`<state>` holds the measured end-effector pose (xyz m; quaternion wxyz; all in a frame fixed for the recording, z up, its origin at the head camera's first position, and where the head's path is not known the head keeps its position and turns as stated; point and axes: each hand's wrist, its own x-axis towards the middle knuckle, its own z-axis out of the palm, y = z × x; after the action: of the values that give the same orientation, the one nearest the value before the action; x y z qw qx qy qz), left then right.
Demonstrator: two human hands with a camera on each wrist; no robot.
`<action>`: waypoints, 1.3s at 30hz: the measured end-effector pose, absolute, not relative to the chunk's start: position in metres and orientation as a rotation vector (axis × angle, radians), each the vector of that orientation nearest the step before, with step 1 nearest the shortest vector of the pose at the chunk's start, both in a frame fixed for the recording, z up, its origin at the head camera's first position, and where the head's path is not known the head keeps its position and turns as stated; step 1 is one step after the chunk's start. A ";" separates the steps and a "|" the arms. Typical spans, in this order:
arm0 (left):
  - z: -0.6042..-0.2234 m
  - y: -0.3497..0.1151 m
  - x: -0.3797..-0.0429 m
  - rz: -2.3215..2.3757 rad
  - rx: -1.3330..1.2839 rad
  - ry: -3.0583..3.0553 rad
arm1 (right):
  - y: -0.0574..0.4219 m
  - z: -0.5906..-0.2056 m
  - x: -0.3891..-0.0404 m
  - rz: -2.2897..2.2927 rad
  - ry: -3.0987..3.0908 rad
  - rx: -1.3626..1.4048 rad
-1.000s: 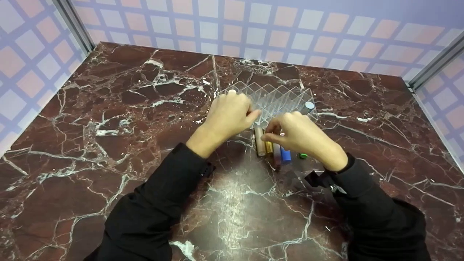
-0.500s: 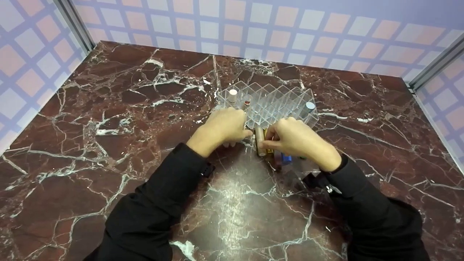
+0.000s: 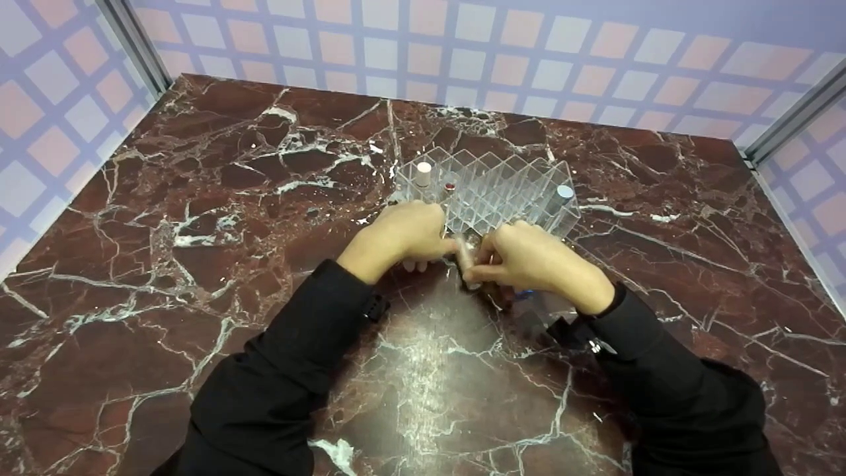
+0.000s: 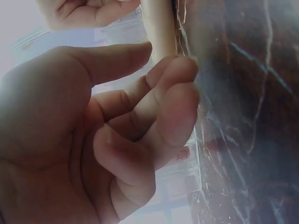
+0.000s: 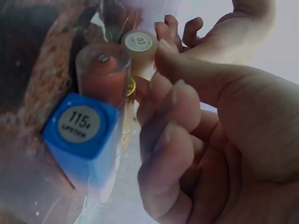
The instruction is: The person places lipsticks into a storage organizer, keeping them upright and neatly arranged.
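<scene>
In the head view, my right hand point(image 3: 535, 261) pinches a beige lipstick tube point(image 3: 466, 259) between thumb and fingers. Its round end label reads 03 point(image 5: 138, 42) in the right wrist view. My left hand point(image 3: 410, 233) is close to the tube's far end, fingers loosely bent and thumb apart from them in the left wrist view. Beside the right fingers lie a square blue lipstick point(image 5: 81, 135) labelled 115 and a clear-ended coral tube point(image 5: 103, 77). A gold-trimmed tube point(image 5: 131, 87) is partly hidden behind the fingers.
A clear lipstick organizer point(image 3: 505, 162) with diamond-shaped compartments stands just beyond the hands. In it are a white-topped tube point(image 3: 423, 173) and a red-topped tube point(image 3: 449, 188) at left, and a pale-topped tube point(image 3: 564, 192) at right. Patterned walls point(image 3: 396, 53) enclose the marbled table point(image 3: 264, 396).
My left hand has come down from over the organizer toward the tubes, uncovering the two at left. My right hand has moved left, gripped the beige tube and tilted it.
</scene>
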<state>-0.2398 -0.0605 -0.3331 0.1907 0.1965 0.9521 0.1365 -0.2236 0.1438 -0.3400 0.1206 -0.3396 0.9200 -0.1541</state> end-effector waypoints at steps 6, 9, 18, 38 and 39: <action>-0.335 -0.061 -0.243 0.368 0.497 2.623 | 0.140 -0.341 -0.222 -0.427 2.658 -1.081; -0.335 -0.061 -0.244 0.355 0.462 2.607 | 0.139 -0.342 -0.221 -0.435 2.639 -1.128; -0.339 -0.062 -0.246 0.373 0.365 2.554 | 0.136 -0.342 -0.217 -0.403 2.614 -1.099; -0.340 -0.063 -0.246 0.383 0.373 2.553 | 0.138 -0.343 -0.215 -0.305 2.658 -1.071; -0.339 -0.063 -0.246 0.385 0.369 2.555 | 0.138 -0.343 -0.215 -0.309 2.660 -1.072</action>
<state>-0.2456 -0.0631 -0.3394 0.2628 0.1364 0.9445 0.1422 -0.2149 0.1378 -0.3433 0.1282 -0.3686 0.9146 -0.1063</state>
